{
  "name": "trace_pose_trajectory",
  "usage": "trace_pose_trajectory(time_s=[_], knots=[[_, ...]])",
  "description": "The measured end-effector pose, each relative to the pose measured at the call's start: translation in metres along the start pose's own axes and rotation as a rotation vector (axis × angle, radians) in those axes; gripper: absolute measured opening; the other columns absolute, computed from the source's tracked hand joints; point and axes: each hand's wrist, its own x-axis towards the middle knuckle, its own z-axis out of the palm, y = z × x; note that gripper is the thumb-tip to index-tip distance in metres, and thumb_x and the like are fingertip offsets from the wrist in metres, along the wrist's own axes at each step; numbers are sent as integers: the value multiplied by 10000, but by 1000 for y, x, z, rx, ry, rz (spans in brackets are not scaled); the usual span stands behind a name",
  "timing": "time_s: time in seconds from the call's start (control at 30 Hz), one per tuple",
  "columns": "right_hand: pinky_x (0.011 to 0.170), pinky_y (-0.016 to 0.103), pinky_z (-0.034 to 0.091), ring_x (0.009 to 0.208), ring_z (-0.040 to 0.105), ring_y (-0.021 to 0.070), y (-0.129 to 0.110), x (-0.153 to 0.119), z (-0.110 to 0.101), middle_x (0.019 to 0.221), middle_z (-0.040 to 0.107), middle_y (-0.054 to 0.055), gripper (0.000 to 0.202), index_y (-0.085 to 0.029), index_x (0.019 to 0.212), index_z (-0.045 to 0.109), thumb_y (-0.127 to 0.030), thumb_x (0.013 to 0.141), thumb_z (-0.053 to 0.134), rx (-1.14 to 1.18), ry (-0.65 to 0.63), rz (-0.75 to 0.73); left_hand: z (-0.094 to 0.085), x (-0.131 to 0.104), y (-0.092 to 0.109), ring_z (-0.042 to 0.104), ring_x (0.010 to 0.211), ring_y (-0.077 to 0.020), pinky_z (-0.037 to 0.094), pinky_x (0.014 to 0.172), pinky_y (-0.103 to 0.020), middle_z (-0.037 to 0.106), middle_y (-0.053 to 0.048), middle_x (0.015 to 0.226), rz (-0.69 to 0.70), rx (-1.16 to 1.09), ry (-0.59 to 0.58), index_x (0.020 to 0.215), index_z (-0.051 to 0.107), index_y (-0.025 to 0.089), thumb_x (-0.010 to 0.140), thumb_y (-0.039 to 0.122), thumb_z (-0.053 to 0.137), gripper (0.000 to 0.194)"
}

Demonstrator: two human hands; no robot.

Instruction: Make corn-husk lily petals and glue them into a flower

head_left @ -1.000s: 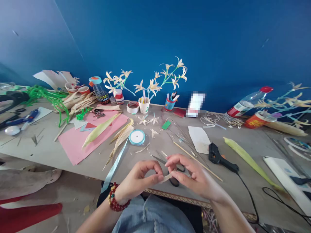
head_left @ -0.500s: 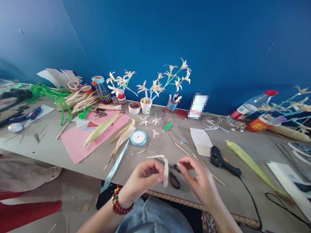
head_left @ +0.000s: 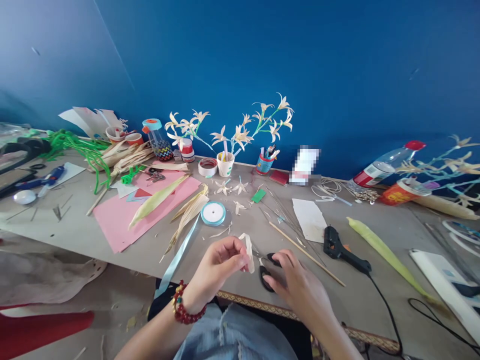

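My left hand (head_left: 223, 260), with a red bead bracelet on its wrist, is closed on a pale husk strip (head_left: 247, 250) pinched between thumb and fingers. The strip curls up and over at the fingertips. Just to its right, my right hand (head_left: 300, 282) has its thumb and fingers on the black handles of a pair of scissors (head_left: 265, 277). The scissors lie on the table near its front edge, their blades pointing away and partly behind the strip.
A blue ribbon spool (head_left: 213, 214) and small loose flowers (head_left: 222, 187) lie ahead. Cups with flower stems (head_left: 226, 165) stand by the wall. To the right are a wooden stick (head_left: 303, 252), a black glue gun (head_left: 345, 250) with its cord, and a green husk (head_left: 382, 250).
My right hand has come down and onto the scissors' handles, and the handles have shifted slightly left. My left hand has moved slightly left and up with the strip, which is more curled.
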Motion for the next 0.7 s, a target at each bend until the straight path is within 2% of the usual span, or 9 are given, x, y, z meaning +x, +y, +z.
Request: trace_pose_trajectory(time_s=[0.13,0.23,0.3,0.37,0.43,0.5,0.6,0.7], knots=[[567,302,492,774,721,239,5,0,-3,930,699,38,45,-241,933,556,-271,914,528,91,-54,17,-1,0,2,554,654,-129,419,683,-252,652,-15,664,10,7,19,752,610,162,845,286,708,183],[602,321,496,738,707,244,15,-4,-3,873,715,46,131,-243,913,578,-334,937,486,239,-72,116,-2,1,2,553,653,-129,420,678,-253,656,-16,662,14,1,10,741,602,164,846,279,705,187],[572,316,496,656,685,231,24,-8,-1,793,706,42,221,-245,938,585,-437,947,477,469,-132,222,-2,1,2,556,656,-131,424,678,-254,660,-18,663,22,-6,2,735,598,164,846,277,704,190],[537,300,501,587,659,204,28,-13,0,774,693,42,327,-236,963,573,-549,929,489,830,-204,321,-1,2,2,559,658,-132,427,679,-255,662,-18,666,34,-6,3,740,599,165,845,275,704,185],[523,284,503,545,633,168,24,-19,-1,810,677,46,417,-217,964,566,-625,879,549,1167,-250,370,-1,3,3,561,663,-131,430,682,-253,663,-16,674,47,8,13,745,603,166,851,271,697,177],[519,264,488,519,592,131,12,-25,-4,823,649,38,492,-196,970,584,-660,813,629,1350,-264,370,1,5,4,565,674,-132,436,689,-253,666,-17,685,59,27,26,752,607,168,866,275,681,173],[474,228,430,512,528,113,-13,-29,-14,755,622,21,532,-186,929,605,-688,764,667,1375,-239,371,5,7,6,560,675,-134,449,696,-258,657,-17,689,76,39,55,760,610,169,870,296,681,182],[502,231,432,555,544,140,-28,-26,-23,680,628,15,479,-201,827,579,-661,745,689,1235,-185,320,10,6,8,547,651,-132,455,677,-261,641,-15,680,83,20,78,754,606,168,848,328,711,213]])
